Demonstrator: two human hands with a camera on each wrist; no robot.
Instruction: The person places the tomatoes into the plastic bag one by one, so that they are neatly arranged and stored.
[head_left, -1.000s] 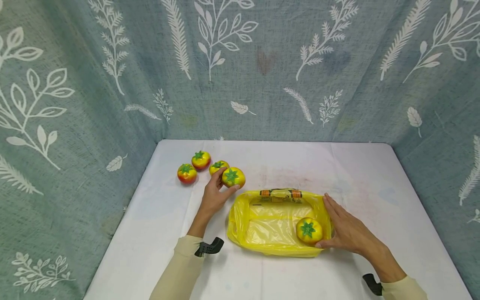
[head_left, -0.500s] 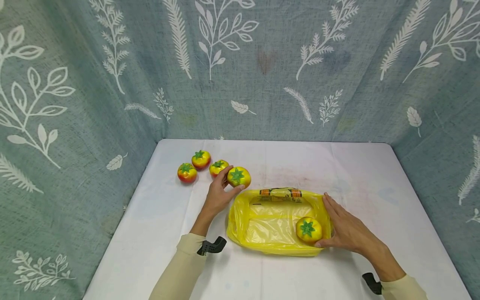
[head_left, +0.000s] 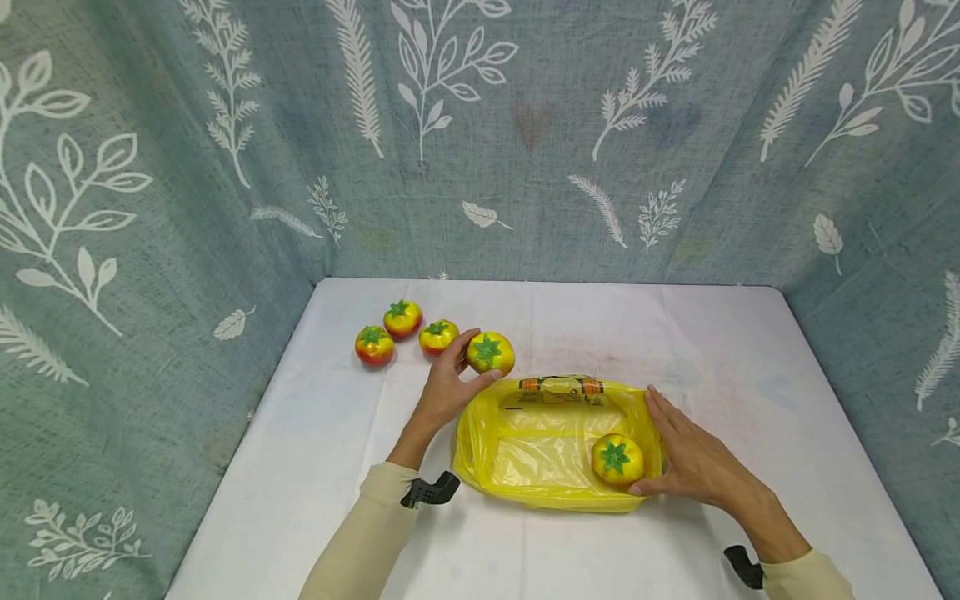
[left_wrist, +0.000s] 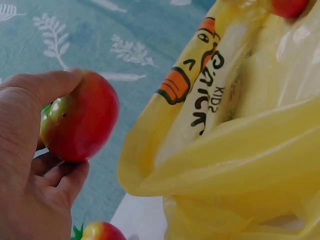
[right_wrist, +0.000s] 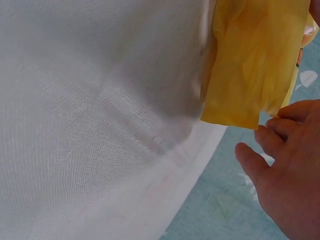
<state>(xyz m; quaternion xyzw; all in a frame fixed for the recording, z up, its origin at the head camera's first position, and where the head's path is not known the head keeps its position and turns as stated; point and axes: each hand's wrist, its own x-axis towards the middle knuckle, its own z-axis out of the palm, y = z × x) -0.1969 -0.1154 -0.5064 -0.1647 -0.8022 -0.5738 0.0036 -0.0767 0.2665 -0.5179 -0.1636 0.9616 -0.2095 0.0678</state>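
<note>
Fingers and thumb of the left hand curl round a tomato, held just off the yellow bag – the bag's mouth lies at about four o'clock from it. The right hand, fingers straight, steadies the bag's right edge beside a second tomato.

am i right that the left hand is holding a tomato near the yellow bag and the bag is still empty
Not quite. The left hand does hold a tomato near the yellow bag, but the bag is not empty: the head view shows one tomato inside, by the right hand.
</note>
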